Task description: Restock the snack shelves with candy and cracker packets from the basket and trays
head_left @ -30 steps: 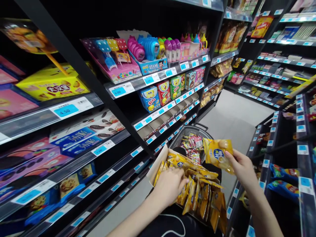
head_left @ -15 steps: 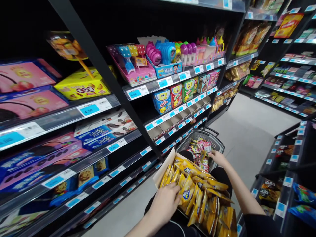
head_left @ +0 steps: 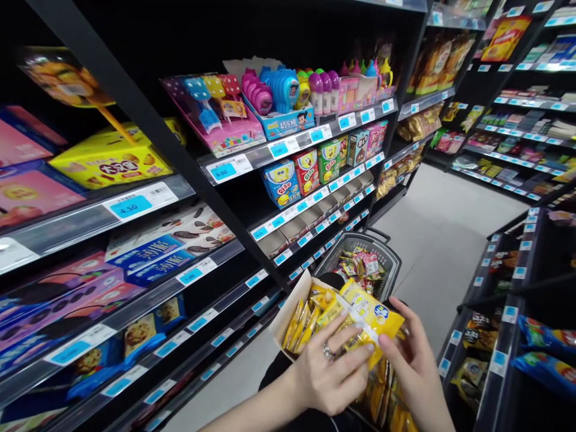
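My right hand (head_left: 416, 360) grips the right end of a yellow snack packet (head_left: 387, 318) with a blue logo, its thumb on the near edge. My left hand (head_left: 333, 366), with a ring on one finger, curls its fingers over the yellow packets from the near side; its thumb is hidden. Both hands are over an open cardboard box (head_left: 288, 312) on my lap, filled with rows of yellow packets. Just beyond the box, a grey shopping basket (head_left: 392, 264) on the floor holds loose pink and mixed-colour packets (head_left: 366, 264).
A dark shelf unit (head_left: 180, 180) runs along the left with boxed snacks, toys and blue price tags. Several cut-down cartons (head_left: 292, 228) line a lower shelf. On the right stands a low rack (head_left: 499, 312) of bagged snacks. Grey floor (head_left: 436, 222) stretches between them.
My right hand has come back from the basket to the box and now grips a yellow packet. My left hand has shifted right and up over the packets. The view has turned slightly right.
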### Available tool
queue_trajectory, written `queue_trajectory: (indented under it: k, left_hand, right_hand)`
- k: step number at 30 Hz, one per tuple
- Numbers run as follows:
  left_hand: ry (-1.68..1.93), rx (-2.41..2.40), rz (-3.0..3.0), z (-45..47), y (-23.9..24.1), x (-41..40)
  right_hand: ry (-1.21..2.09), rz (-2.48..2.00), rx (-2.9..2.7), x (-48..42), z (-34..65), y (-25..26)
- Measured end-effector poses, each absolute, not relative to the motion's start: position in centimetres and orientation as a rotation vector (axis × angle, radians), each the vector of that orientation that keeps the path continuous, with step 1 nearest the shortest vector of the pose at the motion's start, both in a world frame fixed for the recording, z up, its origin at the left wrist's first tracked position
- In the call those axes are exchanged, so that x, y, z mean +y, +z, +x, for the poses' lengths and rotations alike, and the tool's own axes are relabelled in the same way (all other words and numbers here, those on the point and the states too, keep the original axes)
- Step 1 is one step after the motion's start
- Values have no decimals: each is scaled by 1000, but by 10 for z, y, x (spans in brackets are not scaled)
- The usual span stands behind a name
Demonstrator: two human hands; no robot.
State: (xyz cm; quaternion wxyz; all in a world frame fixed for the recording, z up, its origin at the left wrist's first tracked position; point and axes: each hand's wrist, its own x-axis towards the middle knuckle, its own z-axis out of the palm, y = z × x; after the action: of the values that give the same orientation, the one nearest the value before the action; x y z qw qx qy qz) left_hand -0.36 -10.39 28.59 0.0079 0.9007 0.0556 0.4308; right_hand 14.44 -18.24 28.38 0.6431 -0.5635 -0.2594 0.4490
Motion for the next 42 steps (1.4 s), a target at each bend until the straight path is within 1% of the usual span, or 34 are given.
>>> queue_trajectory:
  k: [3,5,8,11,13,15,17,19,24,29,32,35,42]
  left_hand:
    - [1103,230,2637,-6,278,-102]
    - [1039,337,2413,-11,276,-98]
    - [963,531,1874,-16,279,-91]
    - [668,589,1290,-14,282,-88]
    - [509,561,1030,-10,283,-90]
    - [475,582,908,-6,285,-92]
    - [506,663,890,-2,287,-94]
    - [519,731,921,0,290,-96]
    - [501,865,1065,4,293,-93]
    - [606,940,1163,8,296,-93]
    - [627,975,1113,10,298,-95]
    - [624,964,1061,10,298,-95]
    - [458,860,1088,5,301,-90]
  right_hand:
    - [1096,-1219,-559,-186,152,274]
    - [1086,-1228,-543,-189,158,265]
    - [1065,-1240,-510,-190,167,256]
    - [1152,-1156,-515,-188,171,256]
    - [1189,-1119,-525,-185,171,259]
    - [1125,-1140,-508,-184,171,260]
    - [981,-1210,-522,-186,170,260]
    - [904,-1282,-610,-190,169,258]
    - [1006,-1365,-705,-196,167,251]
    - [867,-1395,-746,-196,163,252]
    - [777,-1398,-829,-197,163,255]
    - [755,-1399,-856,-198,164,257]
    - [828,-1511,-961,-199,164,259]
